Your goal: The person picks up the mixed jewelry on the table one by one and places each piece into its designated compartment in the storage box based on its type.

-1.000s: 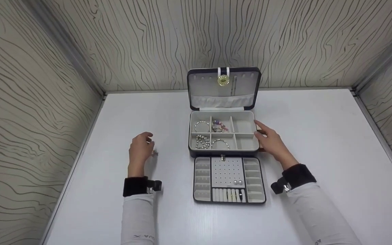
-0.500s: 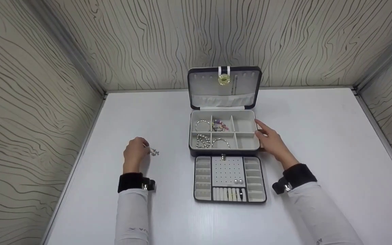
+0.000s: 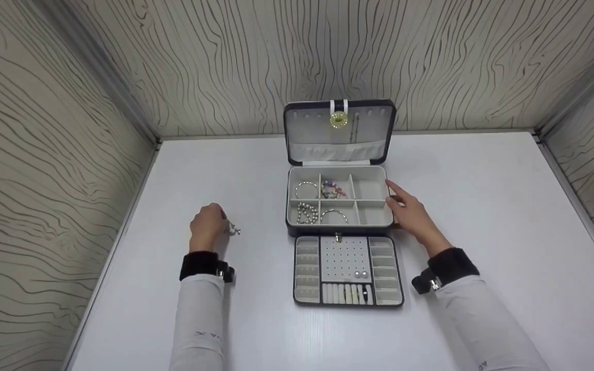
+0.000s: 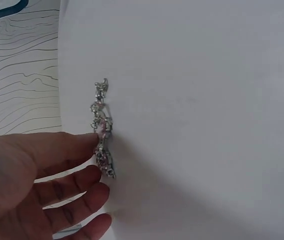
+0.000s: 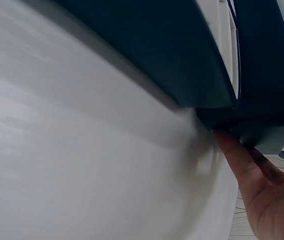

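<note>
A silver charm bracelet [image 4: 100,107] with pinkish pieces is pinched between thumb and fingers of my left hand [image 3: 208,225]. Part of the bracelet [image 3: 233,229] sticks out to the right of that hand, at the table surface. My right hand [image 3: 414,216] rests against the right side of a dark jewelry box [image 3: 370,185], its fingers fairly straight. The box stands with its lid raised. Inside are two silver bangles, a silver bead strand [image 3: 307,213] and a colourful beaded piece [image 3: 333,189]. In the right wrist view, fingers [image 5: 234,150] touch the dark wall [image 5: 264,135].
In front of the box lies a compartment tray [image 3: 346,257] with two pearl-like studs [image 3: 361,274] and several rings in its ring rolls [image 3: 346,294]. A thin chain [image 3: 354,129] hangs inside the lid [image 3: 317,131]. Wood-grain panels [image 3: 214,67] border the white table [image 3: 266,330].
My left hand has shifted left and turned, and the bracelet now shows more clearly beside it. The right hand has stayed against the box.
</note>
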Action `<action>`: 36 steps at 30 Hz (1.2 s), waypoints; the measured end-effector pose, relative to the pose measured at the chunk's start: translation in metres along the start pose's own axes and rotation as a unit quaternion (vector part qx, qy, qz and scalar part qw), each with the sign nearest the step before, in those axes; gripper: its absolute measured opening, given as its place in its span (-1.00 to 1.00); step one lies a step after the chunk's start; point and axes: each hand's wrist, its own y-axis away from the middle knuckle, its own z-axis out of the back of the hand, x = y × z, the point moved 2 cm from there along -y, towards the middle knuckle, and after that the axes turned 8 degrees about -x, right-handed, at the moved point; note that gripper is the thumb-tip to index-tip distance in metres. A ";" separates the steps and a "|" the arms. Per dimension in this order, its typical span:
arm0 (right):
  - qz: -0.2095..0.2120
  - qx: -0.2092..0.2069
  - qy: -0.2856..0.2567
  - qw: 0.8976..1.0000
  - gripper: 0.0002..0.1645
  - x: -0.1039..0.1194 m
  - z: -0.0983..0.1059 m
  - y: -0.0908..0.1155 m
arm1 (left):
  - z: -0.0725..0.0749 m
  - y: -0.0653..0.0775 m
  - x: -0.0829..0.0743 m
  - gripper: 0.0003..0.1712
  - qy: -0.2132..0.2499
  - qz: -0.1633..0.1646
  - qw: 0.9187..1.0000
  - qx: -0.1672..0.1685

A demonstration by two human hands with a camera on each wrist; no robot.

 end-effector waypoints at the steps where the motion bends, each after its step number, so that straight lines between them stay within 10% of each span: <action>1: 0.001 0.000 0.001 1.000 -0.35 0.000 0.000 0.000 | 0.000 -0.001 -0.001 -0.84 -0.003 -0.002 1.000 0.003; 9: 0.002 0.002 0.000 1.000 -0.35 -0.001 -0.001 0.000 | -0.001 -0.001 0.001 -0.81 0.015 0.004 0.999 0.043; 24: 0.006 0.009 -0.005 1.000 -0.33 -0.003 0.001 0.000 | 0.003 -0.005 0.012 -0.87 0.243 0.003 0.970 0.030; 36: 0.006 0.009 -0.001 1.000 -0.34 -0.003 0.000 -0.001 | 0.011 -0.005 -0.010 -0.58 0.163 -0.048 0.985 -0.016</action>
